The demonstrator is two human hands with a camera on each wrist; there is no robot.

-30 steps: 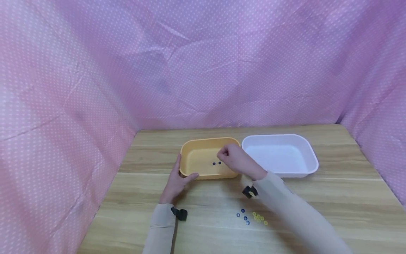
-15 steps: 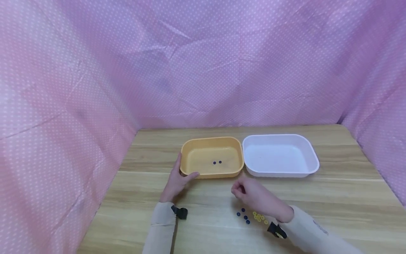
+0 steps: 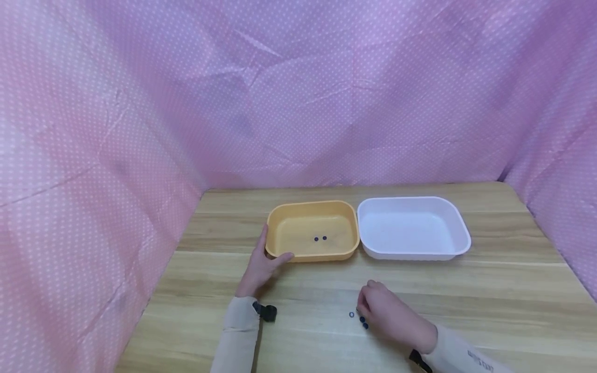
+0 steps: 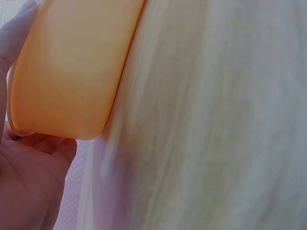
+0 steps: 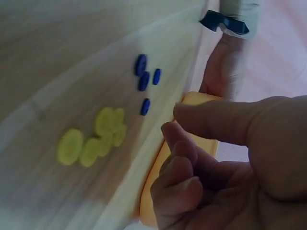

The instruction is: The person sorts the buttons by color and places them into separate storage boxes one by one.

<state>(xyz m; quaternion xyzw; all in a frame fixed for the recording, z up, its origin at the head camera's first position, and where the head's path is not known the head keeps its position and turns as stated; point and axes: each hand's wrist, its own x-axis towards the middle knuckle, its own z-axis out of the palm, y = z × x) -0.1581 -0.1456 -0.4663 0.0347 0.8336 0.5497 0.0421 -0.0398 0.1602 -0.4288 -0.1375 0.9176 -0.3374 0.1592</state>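
Left hand (image 3: pixel 257 269) gripping an orange plastic tub (image 3: pixel 294 238), right hand (image 3: pixel 391 315), fingers (image 5: pixel 180 151) parted, seemingly reaches for round blue discs (image 5: pixel 143 80), needing a pinch.

From my right hand (image 3: pixel 392 316), I had bare wood (image 3: pixel 366 270) toward eleven o'clock, orange tray (image 3: pixel 317 258) beyond, white tray (image 3: pixel 406 228) blocking twelve.

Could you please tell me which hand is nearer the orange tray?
Left: the left hand holds the orange tray by its near left corner; the right hand is apart, beside blue buttons.

cloth backdrop (image 3: pixel 298 103): pink, white-dotted, creased | tabletop (image 3: pixel 508 280): pale wood grain
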